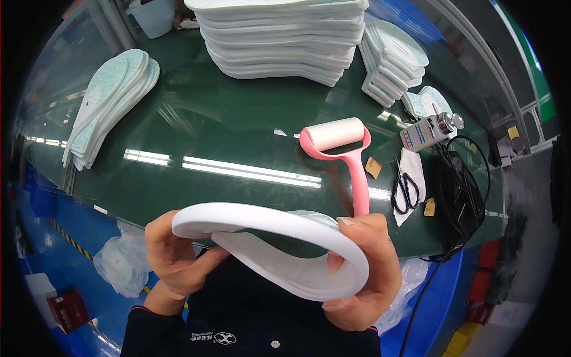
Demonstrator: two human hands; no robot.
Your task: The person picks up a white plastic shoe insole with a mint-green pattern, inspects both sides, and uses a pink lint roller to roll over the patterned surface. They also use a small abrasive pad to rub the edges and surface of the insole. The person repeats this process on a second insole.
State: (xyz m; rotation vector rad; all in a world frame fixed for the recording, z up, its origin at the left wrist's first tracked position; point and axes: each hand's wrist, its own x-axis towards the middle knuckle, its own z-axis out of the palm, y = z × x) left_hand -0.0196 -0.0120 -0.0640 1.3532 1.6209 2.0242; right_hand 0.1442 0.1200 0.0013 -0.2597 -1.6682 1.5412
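Note:
Between my hands, just above the table's near edge, a white foam insole (256, 212) is bent into an open loop. My left hand (172, 262) grips its left part, with the thumb against the inner side. Around the curved right end, my right hand (372, 273) has its fingers and thumb closed. A lint roller (336, 134) with a white roll and a pink handle lies beyond my right hand, which hides the handle's lower end. Dark-handled scissors (406, 193) rest on a white cloth (411, 165) to the right.
A tall stack of white insoles (279, 44) stands at the back of the green table (238, 137). More insoles lie at left (113, 104) and far right (392, 59). A bottle with a metal top (421, 134) and a black cabled bag (458, 196) occupy the right side.

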